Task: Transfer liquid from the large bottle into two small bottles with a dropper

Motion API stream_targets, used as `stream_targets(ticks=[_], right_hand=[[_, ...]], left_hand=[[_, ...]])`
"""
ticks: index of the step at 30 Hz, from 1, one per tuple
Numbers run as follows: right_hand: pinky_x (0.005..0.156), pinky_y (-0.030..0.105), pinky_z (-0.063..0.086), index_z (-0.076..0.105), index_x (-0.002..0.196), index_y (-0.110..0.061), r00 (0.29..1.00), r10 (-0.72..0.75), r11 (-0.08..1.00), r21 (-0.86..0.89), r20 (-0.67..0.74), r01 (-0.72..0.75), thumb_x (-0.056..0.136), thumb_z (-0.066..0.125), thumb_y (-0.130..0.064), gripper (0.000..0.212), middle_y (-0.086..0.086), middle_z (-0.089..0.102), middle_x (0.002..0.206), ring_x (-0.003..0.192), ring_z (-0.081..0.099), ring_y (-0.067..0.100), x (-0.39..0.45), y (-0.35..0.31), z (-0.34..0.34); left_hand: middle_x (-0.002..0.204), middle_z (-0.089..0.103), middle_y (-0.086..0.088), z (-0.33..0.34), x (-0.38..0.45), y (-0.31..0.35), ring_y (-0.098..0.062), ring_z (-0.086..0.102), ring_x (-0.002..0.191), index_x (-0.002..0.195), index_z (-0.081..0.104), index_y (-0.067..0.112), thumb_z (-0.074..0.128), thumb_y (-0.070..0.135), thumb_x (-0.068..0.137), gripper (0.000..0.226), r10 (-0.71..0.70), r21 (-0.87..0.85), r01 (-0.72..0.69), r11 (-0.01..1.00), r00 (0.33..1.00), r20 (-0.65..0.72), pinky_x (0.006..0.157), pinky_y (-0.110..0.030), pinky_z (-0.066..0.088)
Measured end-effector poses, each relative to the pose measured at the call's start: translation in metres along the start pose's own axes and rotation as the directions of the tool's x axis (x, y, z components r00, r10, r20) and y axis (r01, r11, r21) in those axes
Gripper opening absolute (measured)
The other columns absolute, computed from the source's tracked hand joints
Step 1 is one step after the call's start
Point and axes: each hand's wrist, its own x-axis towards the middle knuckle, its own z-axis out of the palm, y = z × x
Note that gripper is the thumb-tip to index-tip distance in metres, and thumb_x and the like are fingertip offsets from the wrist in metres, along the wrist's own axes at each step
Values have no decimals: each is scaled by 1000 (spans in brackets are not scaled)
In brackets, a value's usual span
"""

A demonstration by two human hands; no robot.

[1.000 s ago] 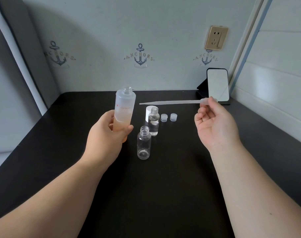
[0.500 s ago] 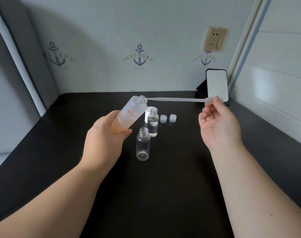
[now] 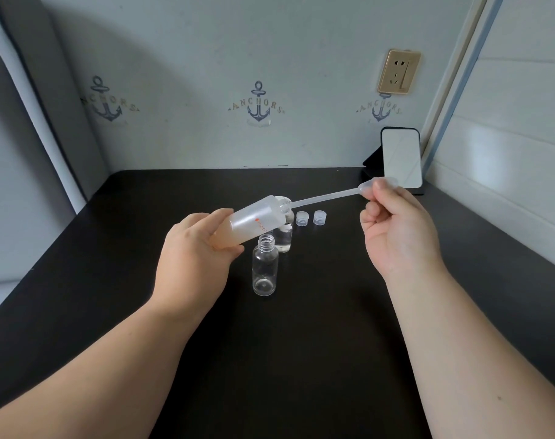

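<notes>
My left hand (image 3: 192, 258) grips the large frosted bottle (image 3: 254, 221) with orange lettering, tilted steeply with its open mouth pointing right. My right hand (image 3: 393, 226) pinches the bulb of a long clear dropper (image 3: 326, 196), and the dropper's tip is inside the large bottle's mouth. A small clear bottle (image 3: 264, 267) stands uncapped on the black table (image 3: 301, 359), just below the large bottle. A second small bottle (image 3: 285, 239) stands behind it, partly hidden, with clear liquid in it.
Two small clear caps (image 3: 302, 218) (image 3: 319, 217) lie side by side behind the bottles. A white cap is mostly hidden behind the large bottle. A phone on a dark stand (image 3: 400, 160) leans at the back right corner. Walls close the table at back and right.
My left hand has tipped the large bottle from upright to steeply slanted rightward. My right hand has brought the dropper leftward, and its tip has gone into the bottle's mouth.
</notes>
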Motion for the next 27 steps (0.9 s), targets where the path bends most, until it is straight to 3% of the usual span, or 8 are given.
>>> stream_targets(ticks=[8, 12, 17, 21, 27], right_hand=[[69, 20, 52, 80, 79, -17, 976, 4, 986, -162, 219, 33, 91, 69, -7, 19, 7, 75, 85, 75, 66, 13, -8, 5, 8], [72, 24, 54, 79, 85, -17, 959, 43, 971, -237, 279, 26, 80, 75, -16, 6, 10, 76, 88, 70, 66, 15, -13, 8, 12], [73, 26, 55, 79, 86, -19, 955, 79, 956, -292, 287, 9, 80, 73, -20, 8, 8, 77, 91, 67, 67, 16, -14, 10, 13], [72, 25, 55, 74, 93, -9, 966, 63, 969, -249, 250, 1, 84, 72, -19, 14, 7, 76, 91, 68, 66, 16, -12, 9, 11], [70, 24, 54, 81, 83, -18, 980, 59, 989, -144, 188, -32, 94, 66, -15, 19, 5, 76, 90, 69, 63, 14, -6, 6, 7]], left_hand=[[110, 59, 17, 2, -1, 1, -16, 53, 108, 130, 66, 31, 84, 17, 78, 57, 34, -4, -34, 999, 999, 5, 90, -28, 40], [107, 57, 19, 2, -1, 2, -17, 54, 107, 129, 67, 32, 85, 16, 77, 56, 48, -4, -48, 999, 999, 2, 90, -30, 42], [107, 57, 18, 3, -1, 2, -17, 54, 108, 129, 67, 31, 84, 16, 77, 57, 47, -5, -47, 999, 999, 3, 91, -31, 42], [108, 57, 17, 2, -1, 0, -16, 53, 108, 130, 67, 30, 84, 15, 78, 57, 24, -18, -24, 1000, 1000, 3, 90, -28, 40], [108, 57, 16, 2, 1, 0, -14, 52, 106, 130, 67, 30, 85, 16, 78, 56, -1, -20, 1, 1000, 1000, -1, 88, -26, 37]])
